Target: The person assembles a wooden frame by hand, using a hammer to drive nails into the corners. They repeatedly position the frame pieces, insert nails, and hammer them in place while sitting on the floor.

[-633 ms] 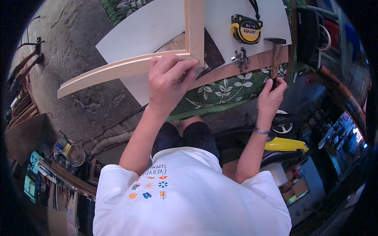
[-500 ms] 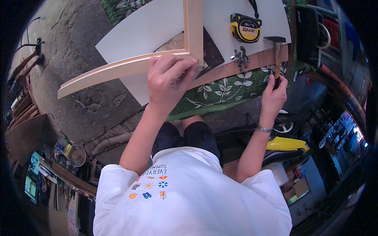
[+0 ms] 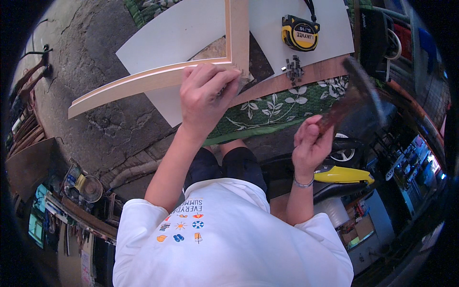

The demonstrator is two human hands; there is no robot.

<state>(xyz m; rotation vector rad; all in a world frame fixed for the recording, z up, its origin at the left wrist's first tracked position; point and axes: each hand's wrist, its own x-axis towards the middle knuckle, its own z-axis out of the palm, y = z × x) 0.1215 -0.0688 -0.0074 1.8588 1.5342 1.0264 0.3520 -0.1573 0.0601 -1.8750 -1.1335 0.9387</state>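
My left hand [image 3: 205,98] is closed in a pinch at the corner of a pale wooden frame [image 3: 143,82]. Whatever lies between its fingertips is too small and hidden to make out. Off to the right, my right hand [image 3: 311,148] grips a hammer [image 3: 340,109] by its wooden handle. The hammer is lifted off the table, its head blurred by motion. Between the two hands, a small pile of grey metal pieces [image 3: 294,71] lies on the table edge. Beyond them rests a yellow and black tape measure [image 3: 300,33] on a white board [image 3: 267,33].
A green leaf-patterned cloth [image 3: 272,107] hangs along the table's near edge, beside a brown wooden strip [image 3: 267,87]. Cracked concrete floor [image 3: 110,124] spreads to the left. A yellow and black motorbike part [image 3: 344,175] stands close under my right forearm.
My right hand has picked up the hammer from the table's right edge and drawn it nearer to me, swinging its head up and right. My left hand stays at the frame corner.
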